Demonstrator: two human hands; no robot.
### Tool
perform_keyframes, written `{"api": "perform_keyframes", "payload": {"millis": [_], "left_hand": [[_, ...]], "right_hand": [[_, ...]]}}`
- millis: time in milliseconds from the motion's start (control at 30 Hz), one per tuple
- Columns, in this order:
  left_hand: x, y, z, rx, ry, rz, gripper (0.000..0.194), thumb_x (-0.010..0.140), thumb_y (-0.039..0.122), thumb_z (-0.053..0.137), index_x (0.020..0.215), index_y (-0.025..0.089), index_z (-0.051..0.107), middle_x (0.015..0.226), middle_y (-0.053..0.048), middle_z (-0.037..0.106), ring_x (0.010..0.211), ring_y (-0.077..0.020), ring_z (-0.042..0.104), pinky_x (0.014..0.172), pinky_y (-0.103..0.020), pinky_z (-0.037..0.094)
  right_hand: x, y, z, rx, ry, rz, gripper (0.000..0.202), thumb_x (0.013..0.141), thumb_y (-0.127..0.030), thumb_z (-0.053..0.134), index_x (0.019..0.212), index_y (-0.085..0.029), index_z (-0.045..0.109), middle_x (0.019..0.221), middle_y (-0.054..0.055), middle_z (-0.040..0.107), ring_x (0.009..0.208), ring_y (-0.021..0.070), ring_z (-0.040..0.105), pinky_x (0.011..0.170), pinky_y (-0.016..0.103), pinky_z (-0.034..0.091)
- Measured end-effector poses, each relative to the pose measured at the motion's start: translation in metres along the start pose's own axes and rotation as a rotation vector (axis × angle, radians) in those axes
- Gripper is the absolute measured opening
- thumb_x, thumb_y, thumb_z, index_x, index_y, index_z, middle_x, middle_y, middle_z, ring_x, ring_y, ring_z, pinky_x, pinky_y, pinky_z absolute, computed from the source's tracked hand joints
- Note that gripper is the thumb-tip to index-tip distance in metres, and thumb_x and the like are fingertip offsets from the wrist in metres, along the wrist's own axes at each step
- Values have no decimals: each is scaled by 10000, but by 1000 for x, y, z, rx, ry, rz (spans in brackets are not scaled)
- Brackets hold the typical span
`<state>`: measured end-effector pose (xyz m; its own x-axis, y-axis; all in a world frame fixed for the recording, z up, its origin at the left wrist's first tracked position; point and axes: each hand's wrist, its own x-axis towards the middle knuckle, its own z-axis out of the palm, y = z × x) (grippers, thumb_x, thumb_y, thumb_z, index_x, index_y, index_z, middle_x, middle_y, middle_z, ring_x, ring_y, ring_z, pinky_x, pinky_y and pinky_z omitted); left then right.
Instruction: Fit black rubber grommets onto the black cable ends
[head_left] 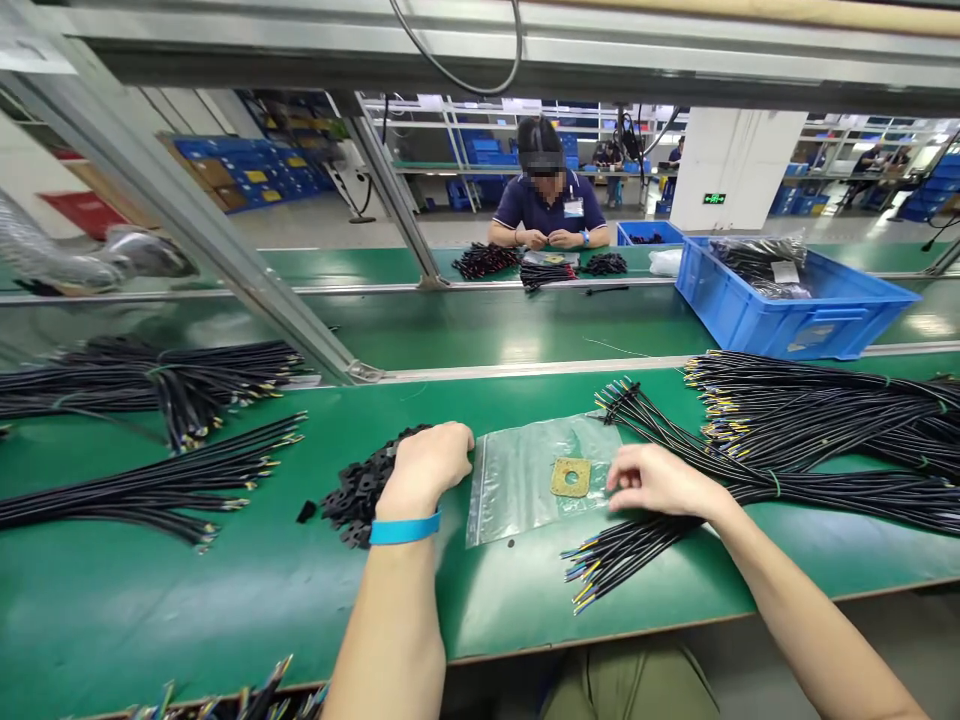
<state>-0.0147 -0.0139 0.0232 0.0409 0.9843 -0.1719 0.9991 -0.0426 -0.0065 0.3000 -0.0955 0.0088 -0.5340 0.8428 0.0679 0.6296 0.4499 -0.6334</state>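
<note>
My left hand (433, 462), with a blue band at the wrist, is at the right side of a pile of small black parts (361, 492). Its fingers curl downward, and their tips are hidden. Between my hands a clear zip bag (517, 480) lies flat, with a yellowish square piece with a round hole (571, 491) on it. My right hand (651, 482) hovers at the bag's right edge, thumb and fingers apart, nothing visible between them. Beneath and beside it runs a bundle of black cables (630, 550) with stripped coloured ends.
More black cables (832, 420) lie at right, others (135, 480) at left. A blue bin (787, 320) holding bagged parts stands behind. A metal frame post (225, 230) slants at left. Across the bench (465, 325), a person (551, 205) sits handling small parts.
</note>
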Motion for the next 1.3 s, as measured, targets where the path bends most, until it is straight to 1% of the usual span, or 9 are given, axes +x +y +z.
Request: {"api": "perform_keyframes", "payload": {"millis": [67, 133, 300, 500, 733, 833, 1033, 1167, 1300], "left_hand": [[0, 2, 1, 66, -6, 13, 49, 667, 153, 634, 639, 188, 615, 741, -62, 672, 734, -209, 640, 690, -272, 444], [1, 5, 1, 94, -9, 7, 48, 689, 157, 621, 650, 184, 618, 761, -78, 682, 741, -222, 651, 688, -283, 448], [1, 8, 2, 89, 29, -31, 103, 756, 196, 587, 673, 181, 646, 807, -107, 708, 778, -262, 672, 701, -318, 463], [-1, 11, -1, 113, 18, 18, 106, 744, 205, 576, 708, 170, 670, 882, -140, 722, 846, -302, 678, 731, -345, 483], [-5, 14, -2, 162, 4, 38, 243, 675, 43, 485, 764, 139, 689, 862, -183, 723, 903, -315, 686, 733, -342, 497], [-6, 16, -3, 156, 39, -1, 281, 682, 43, 486, 840, 138, 698, 921, -181, 726, 918, -309, 689, 744, -342, 506], [-7, 19, -4, 150, 80, -25, 305, 769, 63, 440, 912, 129, 701, 993, -194, 716, 958, -323, 683, 760, -367, 510], [-8, 24, -5, 148, 92, -22, 350, 813, 33, 369, 924, 109, 692, 978, -207, 713, 964, -316, 683, 769, -359, 499], [-9, 28, -5, 140, 107, -37, 370, 850, 47, 334, 984, 93, 675, 1004, -210, 702, 978, -310, 677, 772, -358, 497]], "right_hand": [[-5, -9, 2, 50, -183, -80, 164, 743, -323, 791, 814, -194, 718, 793, -4, 624, 703, 126, 574, 606, 207, 400], [-8, -13, 5, 39, -252, -98, 145, 743, -308, 792, 810, -200, 722, 788, -10, 624, 686, 120, 567, 600, 205, 393], [-6, -11, 9, 65, -262, -90, 81, 733, -220, 791, 773, -201, 723, 709, -41, 616, 595, 94, 521, 557, 194, 360], [-3, -8, 10, 104, -237, -96, 60, 772, -161, 733, 718, -188, 724, 706, -37, 634, 598, 88, 539, 562, 184, 362], [-5, -18, 6, -2, -229, -113, 95, 763, -118, 694, 696, -182, 674, 710, -40, 613, 574, 79, 507, 571, 181, 363], [-4, -14, 7, 34, -143, -96, 94, 795, -103, 621, 745, -178, 649, 695, -35, 592, 589, 92, 509, 576, 186, 373], [11, 12, 32, -18, 343, -28, 94, 924, -183, 539, 862, -182, 609, 810, 21, 633, 717, 147, 572, 674, 244, 427], [19, 22, 46, -82, 418, -88, 164, 969, -205, 481, 867, -190, 608, 830, 43, 629, 749, 166, 586, 713, 266, 449], [22, 21, 48, -256, 374, -135, 183, 979, -202, 471, 887, -188, 629, 825, 47, 625, 750, 173, 578, 704, 267, 430]]}}
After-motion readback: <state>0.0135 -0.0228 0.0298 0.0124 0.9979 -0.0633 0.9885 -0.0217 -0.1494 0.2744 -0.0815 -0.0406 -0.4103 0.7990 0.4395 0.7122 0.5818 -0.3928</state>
